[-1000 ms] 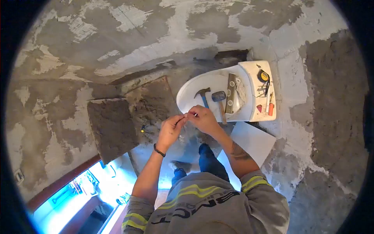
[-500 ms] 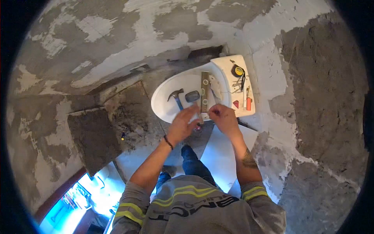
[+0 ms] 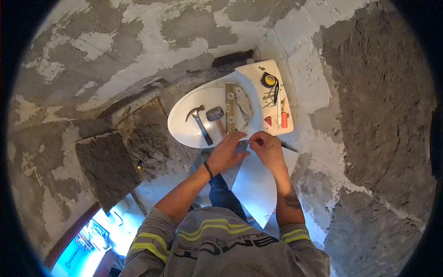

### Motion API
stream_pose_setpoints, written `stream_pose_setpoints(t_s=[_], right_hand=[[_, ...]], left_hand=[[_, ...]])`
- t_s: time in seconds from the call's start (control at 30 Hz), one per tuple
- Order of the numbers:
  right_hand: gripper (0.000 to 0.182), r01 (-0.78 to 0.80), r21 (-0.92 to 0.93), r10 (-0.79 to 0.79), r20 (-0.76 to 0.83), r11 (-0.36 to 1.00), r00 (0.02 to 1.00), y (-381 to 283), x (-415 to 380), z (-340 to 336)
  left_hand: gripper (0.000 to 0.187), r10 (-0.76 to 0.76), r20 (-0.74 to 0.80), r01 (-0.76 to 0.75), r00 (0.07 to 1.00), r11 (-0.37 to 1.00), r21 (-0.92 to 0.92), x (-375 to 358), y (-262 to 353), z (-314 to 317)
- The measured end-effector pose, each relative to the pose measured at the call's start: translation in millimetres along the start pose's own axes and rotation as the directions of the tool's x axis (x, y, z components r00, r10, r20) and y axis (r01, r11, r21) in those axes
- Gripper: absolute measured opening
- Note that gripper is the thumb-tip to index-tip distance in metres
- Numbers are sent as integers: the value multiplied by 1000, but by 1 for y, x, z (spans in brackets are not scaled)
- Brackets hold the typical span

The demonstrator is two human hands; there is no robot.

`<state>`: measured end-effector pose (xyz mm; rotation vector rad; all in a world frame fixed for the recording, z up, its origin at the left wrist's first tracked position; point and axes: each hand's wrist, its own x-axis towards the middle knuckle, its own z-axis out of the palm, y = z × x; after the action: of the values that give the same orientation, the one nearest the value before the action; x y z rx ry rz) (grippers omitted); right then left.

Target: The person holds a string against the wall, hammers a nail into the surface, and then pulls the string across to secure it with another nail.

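Note:
My left hand (image 3: 226,153) is over the near edge of a white oval bathroom fixture (image 3: 181,121), fingers stretched out and thumb apart, with nothing visible in it. Just right of it, my right hand (image 3: 269,151) has its fingers curled into a pinch; anything held there is too small to make out. On the fixture lie a claw hammer (image 3: 199,125), a mallet (image 3: 215,114) with a dark head, and a spirit level (image 3: 230,104). The mallet's handle end reaches close to my left fingertips. A pale crumpled item (image 3: 242,102) rests right of the level.
On the fixture's right ledge sit a yellow-black tape measure (image 3: 268,80), hex keys (image 3: 272,95), an orange-red handled tool (image 3: 284,120) and a small red piece (image 3: 268,121). A white panel (image 3: 258,184) stands below my hands. Patchy plastered walls (image 3: 369,92) surround the corner; a dark board (image 3: 108,166) is at left.
My left hand has drawn back from over the hammer and mallet handles, uncovering more of them. The right hand stays pinched. The view has shifted slightly.

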<state>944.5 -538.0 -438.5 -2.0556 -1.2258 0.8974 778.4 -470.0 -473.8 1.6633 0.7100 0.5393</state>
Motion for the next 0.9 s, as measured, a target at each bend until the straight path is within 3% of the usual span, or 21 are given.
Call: stream_pose_setpoints(t_s=[0.03,0.1,0.17,0.23,0.27,0.33,0.4,0.47,0.53,0.57,0.6,0.63,0.67,0.7,0.73,0.77,0.8,0.83,0.87,0.9], right_hand=[[14,-28,58,28,-5,998,1000,1,1,-3],[14,-13,58,16,-50,998,999,12,2,3],[14,16,54,-11,-85,998,996,20,2,2],[14,-115,-69,111,-52,991,992,18,-1,-2],[14,-109,-70,106,-39,992,994,18,-1,-4],[13,-229,46,230,-1,972,973,21,-2,-11],[9,-222,57,227,-109,973,968,33,-1,-22],[6,-117,284,189,-241,952,952,25,0,-41],[5,-187,186,220,-182,965,958,-2,-1,-50],[5,-247,82,257,-151,966,955,-9,1,-50],[6,-120,74,128,-107,990,986,7,1,-33],[6,-118,78,125,-91,990,988,7,4,-19],[9,-109,57,108,9,992,994,3,10,-1],[13,-92,38,88,113,995,990,2,19,14],[18,-184,203,139,218,962,966,23,35,40],[24,-285,349,163,339,893,927,51,51,78],[24,-271,353,128,381,896,916,74,61,123],[33,-119,138,64,353,983,933,93,69,173],[43,50,-83,-20,330,995,944,106,76,216],[43,91,-62,-63,360,994,931,113,80,246]], left_hand=[[28,0,1,0,1000,1000,-4,3,0,5],[28,145,-69,-142,987,989,44,9,-3,15],[29,117,-20,-114,993,986,123,13,-4,21],[29,76,22,-79,997,974,210,14,-7,24],[30,84,76,-102,994,958,269,14,-10,26],[30,82,119,-117,990,937,329,11,-24,30],[32,-4,149,-44,989,947,317,6,-41,32],[31,20,55,-38,998,940,339,9,-54,34],[29,40,-35,-24,999,932,361,12,-52,40],[31,181,-82,-144,980,932,333,17,-47,44],[33,317,-128,-266,940,912,312,18,-46,43],[33,306,-136,-251,942,914,320,13,-51,39],[33,118,55,-127,992,965,230,8,-57,32],[33,-64,250,22,966,986,164,3,-63,24],[31,-186,181,128,966,948,291,-10,-53,-3],[24,-133,96,99,986,950,297,-32,-83,-19],[19,-82,5,76,997,947,313,-62,-116,-39],[22,-362,57,310,930,861,404,-93,-128,-74],[26,-387,9,338,922,818,466,-133,-135,-111],[29,-424,-45,365,905,714,598,-188,-179,-146]])
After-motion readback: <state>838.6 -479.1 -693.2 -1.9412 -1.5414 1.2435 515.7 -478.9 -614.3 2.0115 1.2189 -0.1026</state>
